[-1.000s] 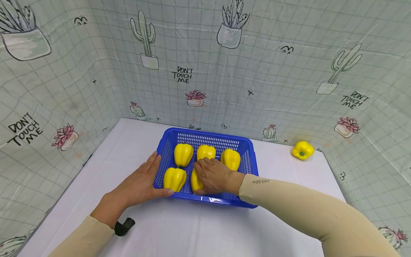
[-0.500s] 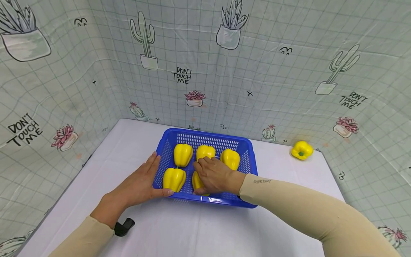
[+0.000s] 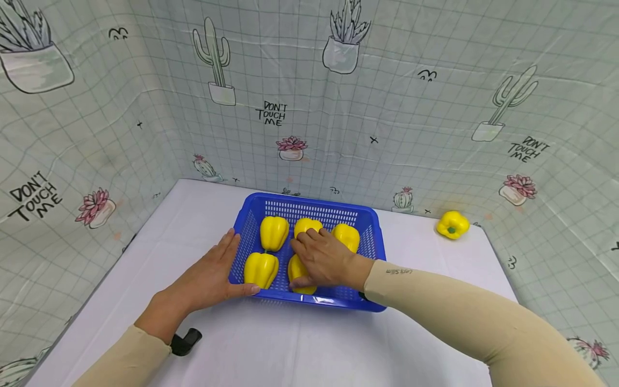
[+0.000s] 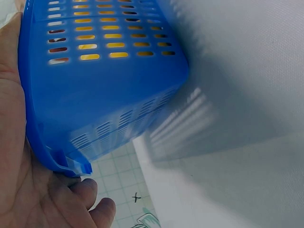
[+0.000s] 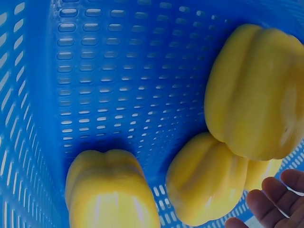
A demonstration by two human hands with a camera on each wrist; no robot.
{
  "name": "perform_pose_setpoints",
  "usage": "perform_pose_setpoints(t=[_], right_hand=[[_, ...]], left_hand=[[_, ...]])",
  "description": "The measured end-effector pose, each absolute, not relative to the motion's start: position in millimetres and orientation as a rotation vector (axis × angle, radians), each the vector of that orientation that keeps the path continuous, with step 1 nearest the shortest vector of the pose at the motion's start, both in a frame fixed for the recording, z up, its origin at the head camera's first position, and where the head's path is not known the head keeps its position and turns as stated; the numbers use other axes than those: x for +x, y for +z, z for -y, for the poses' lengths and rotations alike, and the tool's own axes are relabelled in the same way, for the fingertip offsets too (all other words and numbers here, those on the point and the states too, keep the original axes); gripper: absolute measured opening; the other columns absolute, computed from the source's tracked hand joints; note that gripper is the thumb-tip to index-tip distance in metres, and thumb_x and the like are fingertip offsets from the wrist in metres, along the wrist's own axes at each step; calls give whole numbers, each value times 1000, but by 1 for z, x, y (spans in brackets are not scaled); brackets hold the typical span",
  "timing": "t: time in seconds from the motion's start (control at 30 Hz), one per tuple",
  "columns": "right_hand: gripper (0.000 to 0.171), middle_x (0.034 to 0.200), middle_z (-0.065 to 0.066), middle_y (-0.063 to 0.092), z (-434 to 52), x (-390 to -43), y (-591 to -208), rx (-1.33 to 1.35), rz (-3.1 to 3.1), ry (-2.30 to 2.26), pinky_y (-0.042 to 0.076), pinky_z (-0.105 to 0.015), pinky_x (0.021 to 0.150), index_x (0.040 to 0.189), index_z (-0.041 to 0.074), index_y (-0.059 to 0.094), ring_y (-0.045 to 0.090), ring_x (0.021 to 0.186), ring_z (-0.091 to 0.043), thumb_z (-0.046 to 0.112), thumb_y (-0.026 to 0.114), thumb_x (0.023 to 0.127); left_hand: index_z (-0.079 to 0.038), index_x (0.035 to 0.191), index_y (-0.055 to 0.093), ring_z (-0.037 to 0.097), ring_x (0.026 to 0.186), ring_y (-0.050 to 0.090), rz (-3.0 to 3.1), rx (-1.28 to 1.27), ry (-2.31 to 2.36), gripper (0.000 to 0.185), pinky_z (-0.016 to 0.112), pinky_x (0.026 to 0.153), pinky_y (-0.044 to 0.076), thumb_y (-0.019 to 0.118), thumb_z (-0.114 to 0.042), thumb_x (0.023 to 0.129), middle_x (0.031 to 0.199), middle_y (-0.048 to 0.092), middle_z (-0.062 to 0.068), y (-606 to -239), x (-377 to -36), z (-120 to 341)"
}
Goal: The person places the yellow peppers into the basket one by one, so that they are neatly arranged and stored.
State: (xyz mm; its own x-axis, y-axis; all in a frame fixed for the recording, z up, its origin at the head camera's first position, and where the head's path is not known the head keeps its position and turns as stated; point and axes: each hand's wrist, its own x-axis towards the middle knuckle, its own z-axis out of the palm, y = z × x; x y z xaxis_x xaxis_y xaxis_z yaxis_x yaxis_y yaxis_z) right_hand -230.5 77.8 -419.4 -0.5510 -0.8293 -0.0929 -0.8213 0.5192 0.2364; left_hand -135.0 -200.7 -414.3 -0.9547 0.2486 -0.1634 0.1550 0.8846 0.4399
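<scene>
Seen from the head, the right hand [image 3: 325,262] grips a pepper [image 3: 296,270] in the basket [image 3: 372,248]; the left hand [image 3: 208,279] lies flat against its side (fingers straight). Only that view shows the stray pepper [image 3: 452,224] on the tabletop [image 3: 290,344].

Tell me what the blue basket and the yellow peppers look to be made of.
Blue basket: moulded plastic by the look, smooth with a slight gloss, its walls and floor pierced by even rows of slots. Yellow peppers: very uniform yellow with a waxy sheen and no blemishes; they could be plastic replicas, but real ones cannot be ruled out. The right hand rests on one; the left hand touches the basket's side.
</scene>
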Motion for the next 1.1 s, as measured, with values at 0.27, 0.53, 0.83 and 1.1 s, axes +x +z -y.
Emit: perform_pose_setpoints(t=[0.27,0.53,0.83,1.1], right_hand=[[85,128,-6,62,-82,-233,-418,1459,2710,-354,53,-41,100,141,13,54,58,111,-25,82,56,91],[86,131,-8,63,-86,-234,-415,1436,2714,-334,54,-41,99,142,12,55,60,112,-26,82,56,92],[88,133,-8,61,-92,-237,-412,1412,2722,-354,53,-40,96,143,11,54,57,113,-27,84,50,93],[91,136,-10,61,-96,-238,-409,1400,2728,-335,53,-42,97,147,10,52,57,112,-28,84,49,93]], left_hand=[[5,167,11,58,155,24,-2832,300,638,131,68,123,30,65,-82,85,176,4,24,-413,-135,201],[5,167,13,57,155,23,-2838,303,625,131,68,123,30,65,-83,85,176,5,25,-413,-136,200],[10,164,19,47,161,16,-2905,383,540,128,61,129,19,65,-81,86,174,13,29,-414,-136,201],[10,164,18,47,161,17,-2900,378,534,130,61,130,19,63,-83,86,173,12,30,-414,-136,200]])
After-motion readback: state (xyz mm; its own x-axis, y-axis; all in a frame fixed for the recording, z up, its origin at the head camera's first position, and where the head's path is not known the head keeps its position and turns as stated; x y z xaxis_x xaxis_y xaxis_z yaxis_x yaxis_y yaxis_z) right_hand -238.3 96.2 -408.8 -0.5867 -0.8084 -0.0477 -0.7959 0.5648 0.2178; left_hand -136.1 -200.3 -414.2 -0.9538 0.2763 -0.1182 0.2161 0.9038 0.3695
